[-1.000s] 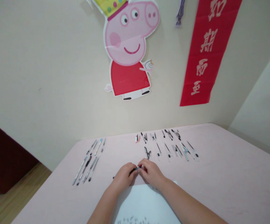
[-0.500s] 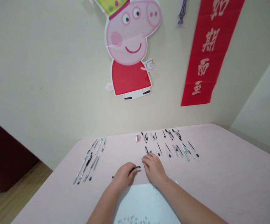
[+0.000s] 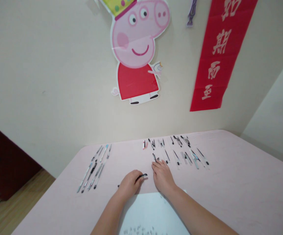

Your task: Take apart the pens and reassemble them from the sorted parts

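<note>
My left hand is closed around a black pen just above the table. One end of the pen sticks out past the thumb and fingers, and a dark tip shows on the other side of the hand. Further right, my right hand rests low over the table, its fingertips at a small black pen part. The fingers are together against this piece, though their undersides are hidden. A second dark piece lies just beyond the same fingertips.
Several whole pens lie in two rows on the left of the pink tabletop. Taken-apart pens, with refills, caps and barrels, form two rows at the back right. A written-on paper sheet lies under my forearms. A wall stands behind.
My right hand has shifted slightly right, and its fingertips now meet the black pen part, which has turned a little. My left hand keeps the pen in nearly the same place.
</note>
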The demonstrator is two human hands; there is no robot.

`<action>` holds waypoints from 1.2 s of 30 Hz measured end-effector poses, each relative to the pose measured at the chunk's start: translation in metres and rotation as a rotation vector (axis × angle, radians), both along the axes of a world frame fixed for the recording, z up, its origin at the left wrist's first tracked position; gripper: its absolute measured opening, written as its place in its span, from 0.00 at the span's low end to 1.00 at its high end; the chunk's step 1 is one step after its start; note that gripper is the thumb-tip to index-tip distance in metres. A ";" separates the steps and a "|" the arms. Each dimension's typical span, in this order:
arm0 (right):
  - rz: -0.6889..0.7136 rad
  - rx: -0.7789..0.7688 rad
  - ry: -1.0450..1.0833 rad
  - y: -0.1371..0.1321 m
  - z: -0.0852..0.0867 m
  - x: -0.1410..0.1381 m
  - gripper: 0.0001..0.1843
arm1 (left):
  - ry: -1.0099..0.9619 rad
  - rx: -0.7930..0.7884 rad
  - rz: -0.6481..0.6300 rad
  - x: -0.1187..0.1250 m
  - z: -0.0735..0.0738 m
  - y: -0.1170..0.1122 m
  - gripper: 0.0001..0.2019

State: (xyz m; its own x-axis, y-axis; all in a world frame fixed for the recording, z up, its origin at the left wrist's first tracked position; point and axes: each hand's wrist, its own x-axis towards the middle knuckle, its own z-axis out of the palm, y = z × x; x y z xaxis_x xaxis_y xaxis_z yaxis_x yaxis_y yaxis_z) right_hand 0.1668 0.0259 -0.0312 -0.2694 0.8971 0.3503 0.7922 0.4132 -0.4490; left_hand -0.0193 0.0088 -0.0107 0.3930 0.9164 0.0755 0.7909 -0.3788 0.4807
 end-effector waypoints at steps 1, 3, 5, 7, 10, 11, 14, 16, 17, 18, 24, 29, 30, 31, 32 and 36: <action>-0.007 0.003 0.002 0.000 0.000 0.000 0.20 | 0.002 0.001 0.002 0.000 0.000 0.000 0.11; -0.016 0.014 -0.001 0.001 -0.002 0.001 0.21 | 0.004 0.004 0.004 0.000 -0.001 0.000 0.11; -0.024 0.023 -0.010 0.001 -0.003 0.001 0.21 | 0.006 0.003 0.003 0.000 -0.001 0.000 0.11; -0.032 0.026 -0.018 0.002 -0.004 0.002 0.21 | 0.009 0.002 0.004 0.000 -0.001 0.000 0.11; -0.032 0.046 0.005 0.002 -0.004 0.002 0.20 | 0.015 0.001 0.008 0.001 -0.001 0.000 0.12; -0.021 0.060 0.028 0.002 -0.004 0.002 0.20 | 0.018 -0.001 0.011 0.001 0.000 0.000 0.12; 0.065 0.108 0.143 0.000 -0.001 0.000 0.18 | 0.026 -0.017 0.027 0.002 0.002 -0.001 0.11; 0.166 0.112 0.212 -0.002 0.003 -0.002 0.15 | 0.027 -0.025 0.035 0.003 0.002 -0.001 0.11; 0.220 0.104 0.230 -0.004 0.004 -0.003 0.14 | 0.027 -0.025 0.037 0.003 0.002 -0.002 0.11; 0.268 0.092 0.237 -0.005 0.006 -0.004 0.12 | 0.027 -0.024 0.036 0.003 0.002 -0.002 0.12; 0.344 0.030 0.224 -0.007 0.006 -0.007 0.06 | 0.048 -0.035 0.021 0.003 0.003 -0.002 0.12; 0.331 0.008 0.225 -0.004 0.002 -0.007 0.07 | 0.068 -0.033 0.006 0.003 0.006 -0.004 0.12; 0.325 0.006 0.225 -0.004 0.001 -0.007 0.08 | 0.068 -0.035 0.003 0.003 0.006 -0.004 0.12; 0.320 0.005 0.223 -0.004 0.000 -0.008 0.07 | 0.067 -0.036 0.000 0.003 0.006 -0.004 0.12; 0.314 0.003 0.221 -0.003 -0.001 -0.008 0.07 | 0.067 -0.036 -0.002 0.003 0.007 -0.004 0.12; 0.291 -0.008 0.207 -0.003 -0.002 -0.009 0.06 | 0.076 -0.045 0.001 0.003 0.008 -0.005 0.11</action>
